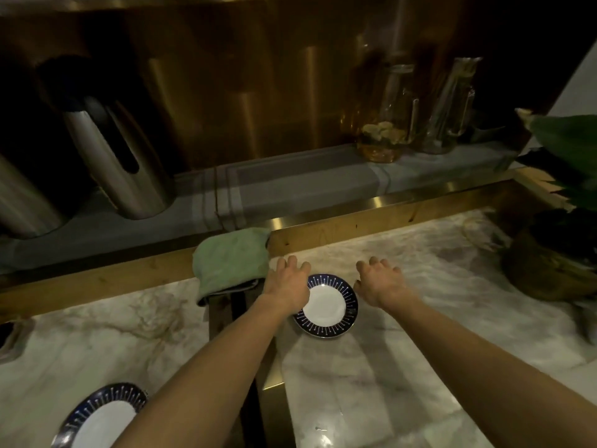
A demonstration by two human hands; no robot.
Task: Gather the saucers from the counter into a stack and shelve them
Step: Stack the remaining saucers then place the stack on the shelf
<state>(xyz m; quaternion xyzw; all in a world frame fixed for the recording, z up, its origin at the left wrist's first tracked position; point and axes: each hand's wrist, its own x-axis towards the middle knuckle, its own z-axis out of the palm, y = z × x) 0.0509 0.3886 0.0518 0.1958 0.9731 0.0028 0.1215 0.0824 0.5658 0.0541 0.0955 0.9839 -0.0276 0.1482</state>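
A white saucer with a dark blue patterned rim [328,307] lies flat on the marble counter [420,318] in the middle of the view. My left hand [286,282] hovers over its left rim, fingers spread, covering part of the edge. My right hand [379,281] is just to the right of the saucer, fingers apart, holding nothing. A second saucer of the same pattern [100,418] lies on the counter at the bottom left, partly hidden by my left forearm.
A green cloth [231,263] is draped over the wooden ledge left of my left hand. Behind it, a grey mat carries steel jugs [119,163] and glass pitchers [392,118]. A potted plant [555,247] stands at the right. A narrow dark gap [258,412] splits the counter.
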